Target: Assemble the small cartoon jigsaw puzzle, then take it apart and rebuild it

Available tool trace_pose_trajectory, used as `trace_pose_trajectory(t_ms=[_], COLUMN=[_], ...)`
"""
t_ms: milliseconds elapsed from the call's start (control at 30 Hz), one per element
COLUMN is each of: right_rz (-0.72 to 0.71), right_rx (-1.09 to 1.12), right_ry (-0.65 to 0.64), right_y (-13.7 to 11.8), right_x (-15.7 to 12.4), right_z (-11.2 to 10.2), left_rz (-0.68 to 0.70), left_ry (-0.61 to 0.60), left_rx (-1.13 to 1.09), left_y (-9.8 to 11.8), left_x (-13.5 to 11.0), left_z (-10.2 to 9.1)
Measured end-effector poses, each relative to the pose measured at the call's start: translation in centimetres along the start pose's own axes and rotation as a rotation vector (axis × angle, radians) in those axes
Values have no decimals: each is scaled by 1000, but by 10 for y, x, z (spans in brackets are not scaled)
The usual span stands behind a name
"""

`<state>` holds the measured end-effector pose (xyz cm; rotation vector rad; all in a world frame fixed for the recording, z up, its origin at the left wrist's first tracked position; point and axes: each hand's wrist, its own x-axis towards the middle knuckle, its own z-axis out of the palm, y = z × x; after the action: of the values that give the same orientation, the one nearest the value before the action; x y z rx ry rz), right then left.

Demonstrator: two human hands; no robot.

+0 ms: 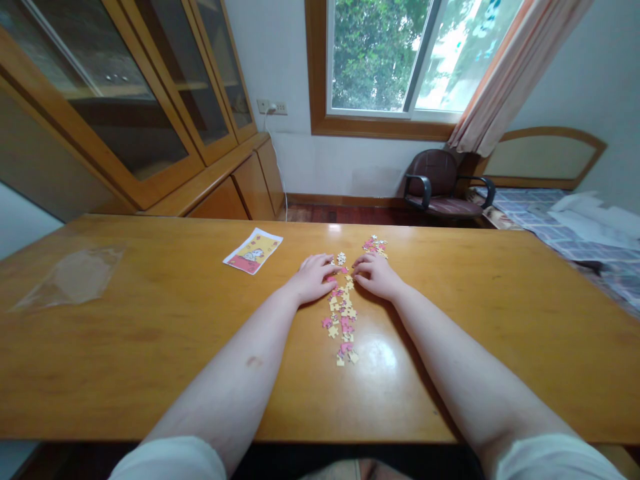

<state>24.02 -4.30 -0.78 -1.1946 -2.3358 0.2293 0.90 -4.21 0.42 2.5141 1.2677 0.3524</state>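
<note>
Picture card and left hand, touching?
Apart. The head view shows the card lying on the table, with wood visible between it and the left hand.

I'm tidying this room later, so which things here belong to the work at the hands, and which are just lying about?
Belonging to the work:
left hand
right hand
pink and yellow jigsaw pieces
picture card, matching colours

Just lying about:
clear plastic bag
swivel chair
white papers
</note>
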Motion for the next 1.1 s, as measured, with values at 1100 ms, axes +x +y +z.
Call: trace_pose_trajectory(t_ms=[1100], right_rz=[196], right_rx=[-315], right_ry=[-264], right_y=[-13], right_x=[-1], right_z=[3], left_rz=[-35], left_ry=[113], left_rx=[59], left_y=[-4], left_x=[2], left_z=[2])
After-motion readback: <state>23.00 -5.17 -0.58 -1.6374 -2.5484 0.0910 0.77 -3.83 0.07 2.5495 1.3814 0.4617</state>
